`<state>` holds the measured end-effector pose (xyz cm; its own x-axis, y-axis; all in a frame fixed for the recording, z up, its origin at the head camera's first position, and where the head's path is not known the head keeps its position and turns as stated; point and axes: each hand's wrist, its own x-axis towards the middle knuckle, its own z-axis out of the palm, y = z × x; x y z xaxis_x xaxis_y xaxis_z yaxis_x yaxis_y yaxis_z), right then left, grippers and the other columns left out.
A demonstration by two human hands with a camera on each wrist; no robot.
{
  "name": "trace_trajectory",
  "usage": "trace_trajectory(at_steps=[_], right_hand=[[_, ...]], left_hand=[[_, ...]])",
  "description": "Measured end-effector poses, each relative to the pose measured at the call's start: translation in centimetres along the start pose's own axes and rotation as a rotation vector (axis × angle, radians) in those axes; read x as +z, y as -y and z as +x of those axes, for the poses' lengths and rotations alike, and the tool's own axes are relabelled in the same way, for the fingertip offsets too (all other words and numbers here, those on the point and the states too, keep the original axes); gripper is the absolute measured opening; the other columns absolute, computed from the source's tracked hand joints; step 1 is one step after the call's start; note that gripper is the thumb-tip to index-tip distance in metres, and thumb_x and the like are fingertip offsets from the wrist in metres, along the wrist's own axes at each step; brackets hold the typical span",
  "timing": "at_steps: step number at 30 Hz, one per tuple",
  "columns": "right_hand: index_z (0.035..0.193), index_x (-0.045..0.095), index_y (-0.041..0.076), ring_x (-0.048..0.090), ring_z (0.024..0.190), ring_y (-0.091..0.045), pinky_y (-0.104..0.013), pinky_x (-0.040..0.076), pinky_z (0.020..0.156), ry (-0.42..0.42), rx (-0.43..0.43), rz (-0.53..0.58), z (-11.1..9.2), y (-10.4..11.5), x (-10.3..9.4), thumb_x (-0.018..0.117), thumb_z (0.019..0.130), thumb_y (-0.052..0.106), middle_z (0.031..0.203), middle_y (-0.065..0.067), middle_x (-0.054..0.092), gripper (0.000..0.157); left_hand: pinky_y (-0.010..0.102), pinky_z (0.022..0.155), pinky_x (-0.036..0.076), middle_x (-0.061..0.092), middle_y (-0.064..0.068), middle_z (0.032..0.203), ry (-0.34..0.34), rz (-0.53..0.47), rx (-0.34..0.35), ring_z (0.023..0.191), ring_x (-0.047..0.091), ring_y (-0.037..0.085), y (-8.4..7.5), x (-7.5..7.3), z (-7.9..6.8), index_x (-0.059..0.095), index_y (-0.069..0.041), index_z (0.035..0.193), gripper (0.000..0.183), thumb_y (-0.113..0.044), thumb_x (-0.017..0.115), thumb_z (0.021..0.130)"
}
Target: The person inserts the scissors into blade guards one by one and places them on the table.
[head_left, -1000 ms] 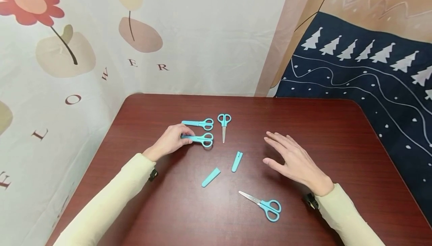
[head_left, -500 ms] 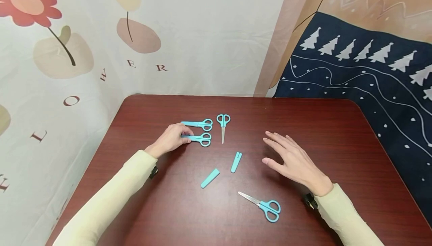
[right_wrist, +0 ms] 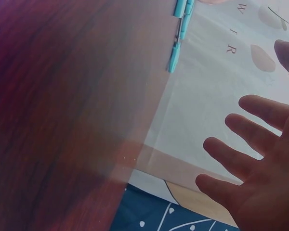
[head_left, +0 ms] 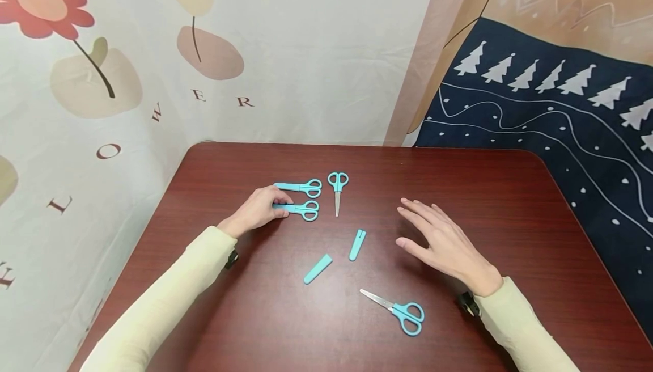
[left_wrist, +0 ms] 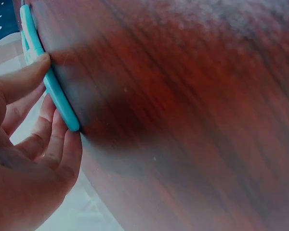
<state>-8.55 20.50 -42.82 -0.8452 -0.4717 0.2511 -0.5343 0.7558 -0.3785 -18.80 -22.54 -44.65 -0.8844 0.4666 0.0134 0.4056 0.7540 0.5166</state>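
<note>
1. Turquoise sheathed scissors with looped handles, left of centre at reddish-brown wood-grained table; sheath pinched between thumb and fingers of left hand.
2. Right hand spread, holding nothing.
3. Just beyond pinched pair, second turquoise sheathed scissors.

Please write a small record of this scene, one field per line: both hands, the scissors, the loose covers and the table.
Left hand: pinches covered scissors
Right hand: spread out, holds nothing
Other covered pair: lies just beyond the held one
Uncovered scissors: far pair; near pair
Loose covers: left cover, right cover, not touching each other
Colour of handles and covers: turquoise
Table: dark reddish-brown
</note>
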Motion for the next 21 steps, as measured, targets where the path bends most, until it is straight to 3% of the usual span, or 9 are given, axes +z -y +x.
trace_trajectory(at_steps=[5, 10, 15, 21], right_hand=[[0.149, 0.056, 0.010, 0.044, 0.145, -0.034, -0.060, 0.030, 0.118, 0.004, 0.000, 0.003, 0.1, 0.0, 0.1, 0.073, 0.094, 0.047, 0.158, -0.007, 0.047, 0.068], [0.149, 0.056, 0.010, 0.043, 0.146, -0.033, -0.059, 0.029, 0.119, 0.018, -0.002, 0.011, 0.4, 0.1, 0.3, 0.072, 0.095, 0.049, 0.158, -0.007, 0.047, 0.068], [0.149, 0.056, 0.011, 0.042, 0.147, -0.032, -0.057, 0.028, 0.120, 0.027, -0.030, -0.001, 1.4, 0.2, 0.3, 0.070, 0.096, 0.052, 0.159, -0.006, 0.047, 0.069], [0.152, 0.052, 0.012, 0.037, 0.149, -0.032, -0.057, 0.027, 0.121, 0.074, -0.077, 0.016, 3.4, 0.4, 0.4, 0.067, 0.097, 0.054, 0.160, -0.007, 0.045, 0.070]], left_hand=[[0.042, 0.084, 0.050, 0.069, 0.007, 0.105, -0.060, -0.018, 0.028, 0.094, 0.061, 0.024, -0.4, 0.2, -0.7, 0.076, -0.006, 0.116, 0.030, -0.015, 0.083, 0.089], [0.047, 0.091, 0.050, 0.064, 0.012, 0.121, -0.119, 0.003, 0.060, 0.107, 0.060, 0.029, -2.4, 0.6, -1.9, 0.071, -0.005, 0.127, 0.039, -0.022, 0.080, 0.092], [0.052, 0.102, 0.046, 0.062, 0.011, 0.128, -0.140, 0.038, 0.100, 0.119, 0.058, 0.032, -5.1, 0.9, -3.0, 0.068, -0.006, 0.132, 0.046, -0.026, 0.079, 0.092], [0.055, 0.102, 0.045, 0.062, 0.010, 0.131, -0.129, 0.055, 0.136, 0.120, 0.059, 0.033, -6.9, 1.8, -4.4, 0.067, -0.007, 0.134, 0.050, -0.029, 0.079, 0.091]])
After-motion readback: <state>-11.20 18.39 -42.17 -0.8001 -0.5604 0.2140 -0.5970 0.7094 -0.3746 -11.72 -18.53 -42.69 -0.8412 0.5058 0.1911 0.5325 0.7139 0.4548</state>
